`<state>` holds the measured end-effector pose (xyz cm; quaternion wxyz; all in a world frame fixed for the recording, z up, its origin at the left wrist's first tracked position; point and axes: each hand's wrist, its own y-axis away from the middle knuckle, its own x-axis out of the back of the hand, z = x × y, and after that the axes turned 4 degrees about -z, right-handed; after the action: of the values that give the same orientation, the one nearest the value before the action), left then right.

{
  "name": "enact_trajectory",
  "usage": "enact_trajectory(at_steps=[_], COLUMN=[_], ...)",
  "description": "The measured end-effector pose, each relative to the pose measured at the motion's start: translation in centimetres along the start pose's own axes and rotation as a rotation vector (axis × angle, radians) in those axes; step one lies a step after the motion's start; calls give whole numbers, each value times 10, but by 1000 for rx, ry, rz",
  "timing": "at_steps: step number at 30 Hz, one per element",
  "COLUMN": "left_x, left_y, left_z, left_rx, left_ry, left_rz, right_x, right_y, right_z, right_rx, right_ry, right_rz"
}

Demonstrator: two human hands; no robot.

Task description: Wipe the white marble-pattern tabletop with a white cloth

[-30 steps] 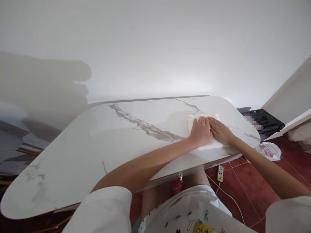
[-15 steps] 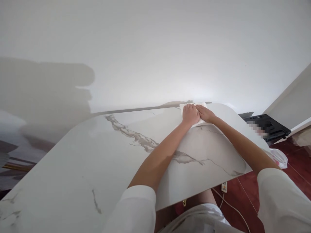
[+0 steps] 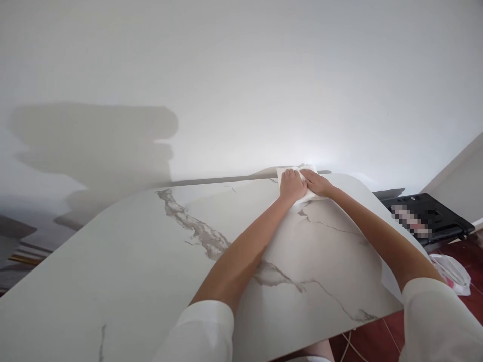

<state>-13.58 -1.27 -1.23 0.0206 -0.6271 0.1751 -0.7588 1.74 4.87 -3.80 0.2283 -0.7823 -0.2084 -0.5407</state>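
A white marble-patterned table (image 3: 151,261) fills the lower half of the view. At its far edge, by the wall, lies a folded white cloth (image 3: 284,173). My left hand (image 3: 291,185) rests flat on the cloth, fingers together and stretched toward the wall. Beside it, touching it, my right hand (image 3: 316,183) also presses flat on the cloth. Both arms reach far across the tabletop, and most of the cloth is hidden under the hands.
A plain white wall (image 3: 241,75) stands right behind the table. A black device (image 3: 426,218) sits to the right of the table. A plastic bag (image 3: 453,271) lies on the red tiled floor (image 3: 377,342) at lower right, with a white cable nearby.
Both hands have slid the cloth from the near right part of the table out to its far edge by the wall. I have leaned forward over the table.
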Motion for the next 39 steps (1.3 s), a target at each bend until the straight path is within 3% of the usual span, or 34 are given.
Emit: enact_trajectory(at_steps=[4,8,15,19,30,39], left_x=[-5,-6,-1,5,34,58], left_y=[-16,-17,12,36,124,214], left_z=[15,19,25,34,49,53], left_rx=[-28,-36,-59,-72,-137,-181], left_ry=[14,17,16,21,18,-7], left_rz=[-14,-10,9,6,-63,-84], right_x=[7,9,0,-4,-6,-15], right_y=[1,4,26,49,138,215], right_z=[21,23,14,6,-72,-142], right_rx=[-41,-46,47,23,-86,-43], right_ry=[-28,5,95,53,71,97], right_rz=[51,59,109,120,60,55])
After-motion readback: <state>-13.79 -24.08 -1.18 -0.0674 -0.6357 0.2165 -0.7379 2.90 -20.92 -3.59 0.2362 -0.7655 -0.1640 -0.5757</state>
